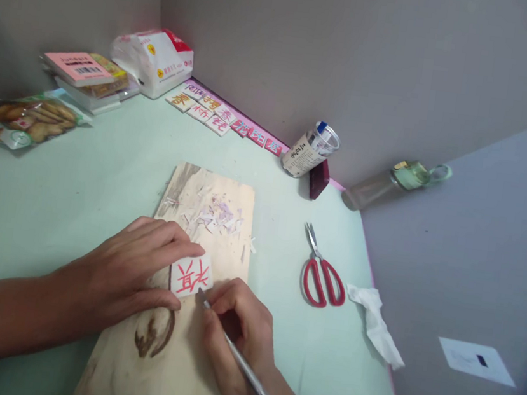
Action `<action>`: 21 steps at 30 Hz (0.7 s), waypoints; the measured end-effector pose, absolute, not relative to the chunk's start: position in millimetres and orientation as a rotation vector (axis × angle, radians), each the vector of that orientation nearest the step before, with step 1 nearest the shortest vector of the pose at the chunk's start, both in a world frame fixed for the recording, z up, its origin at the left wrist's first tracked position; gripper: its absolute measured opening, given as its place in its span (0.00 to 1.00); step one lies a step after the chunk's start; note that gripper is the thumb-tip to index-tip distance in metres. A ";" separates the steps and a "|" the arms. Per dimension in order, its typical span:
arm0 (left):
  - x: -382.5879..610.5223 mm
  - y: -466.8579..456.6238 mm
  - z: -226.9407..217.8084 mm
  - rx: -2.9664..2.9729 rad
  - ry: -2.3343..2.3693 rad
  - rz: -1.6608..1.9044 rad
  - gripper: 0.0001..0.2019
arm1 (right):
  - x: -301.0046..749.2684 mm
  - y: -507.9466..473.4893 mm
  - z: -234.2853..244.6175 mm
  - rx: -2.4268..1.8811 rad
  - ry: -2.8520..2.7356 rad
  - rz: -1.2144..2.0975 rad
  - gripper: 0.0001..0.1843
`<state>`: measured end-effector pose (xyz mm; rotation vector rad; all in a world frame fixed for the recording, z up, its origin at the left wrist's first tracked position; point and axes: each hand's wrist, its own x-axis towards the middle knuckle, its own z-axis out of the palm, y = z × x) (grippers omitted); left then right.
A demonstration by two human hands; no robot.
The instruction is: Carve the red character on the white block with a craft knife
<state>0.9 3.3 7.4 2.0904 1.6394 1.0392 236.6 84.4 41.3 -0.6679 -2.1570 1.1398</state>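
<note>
My left hand (132, 274) pinches a small white rubber block (191, 275) with a red character on its top, holding it flat on a wooden board (215, 198). My right hand (237, 335) grips a thin metal carving tool (246, 372) like a pen. Its tip touches the block's lower right edge. Pale shavings (215, 217) lie scattered on the board beyond the block.
Red-handled scissors (324, 275) and a crumpled tissue (375, 323) lie to the right. A cup with pens (307, 151), a row of carved blocks (216, 115), books (84, 73), a white bag (153, 59) and a snack packet (28, 117) stand along the back. A bottle (390, 181) lies past the table's edge.
</note>
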 end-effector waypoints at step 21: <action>-4.7 3.6 5.9 2.089 1.637 0.980 0.20 | 234.7 85.0 42.2 -0.539 -2.180 1.085 0.12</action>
